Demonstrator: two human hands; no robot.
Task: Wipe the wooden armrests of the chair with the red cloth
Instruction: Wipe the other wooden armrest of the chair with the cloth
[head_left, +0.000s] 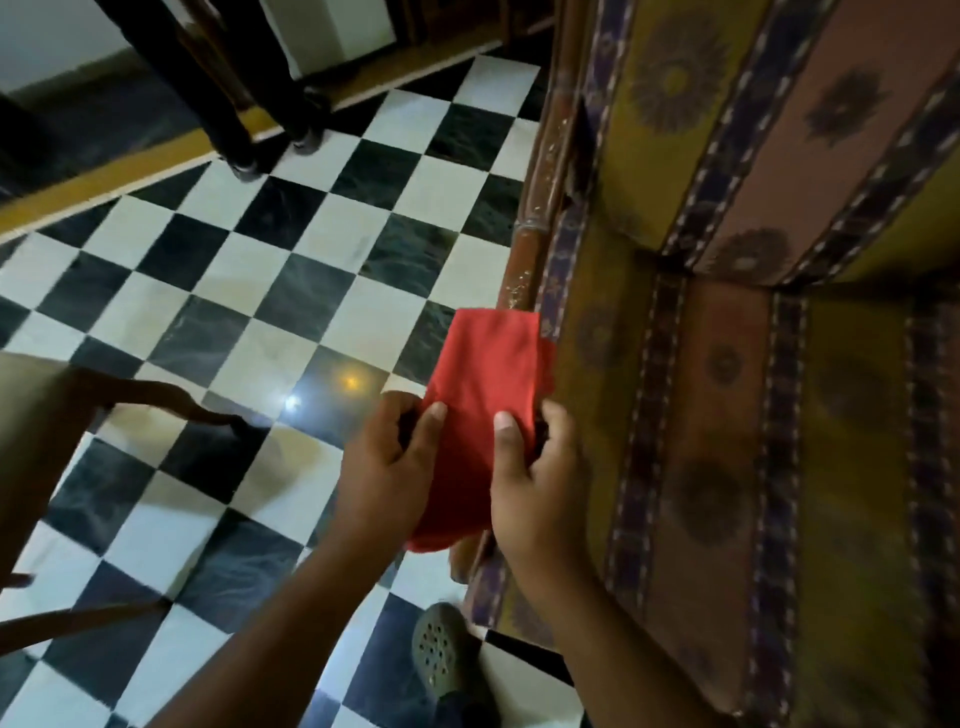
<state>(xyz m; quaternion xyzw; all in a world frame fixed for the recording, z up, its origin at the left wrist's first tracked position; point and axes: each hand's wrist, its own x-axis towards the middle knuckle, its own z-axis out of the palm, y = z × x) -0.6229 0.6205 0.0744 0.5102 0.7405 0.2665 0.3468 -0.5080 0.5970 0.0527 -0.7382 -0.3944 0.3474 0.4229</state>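
Observation:
A folded red cloth (480, 395) is held flat between both hands above the chair's left side. My left hand (384, 467) pinches its left edge with thumb on top. Along the cloth's right edge my right hand (540, 478) grips in the same way. The chair's reddish-brown wooden armrest (540, 171) runs from the top of the view down toward the cloth, whose far end hides the armrest's nearer part. The chair's seat (727, 467) and backrest (779, 119) are covered in yellow, pink and purple patterned fabric.
Black-and-white chequered floor tiles (249, 291) lie left of the chair. Another chair's curved wooden frame (156, 395) stands at the left edge. Dark furniture legs (244, 119) rise at the top left. My perforated grey shoe (441, 654) rests on the floor below the cloth.

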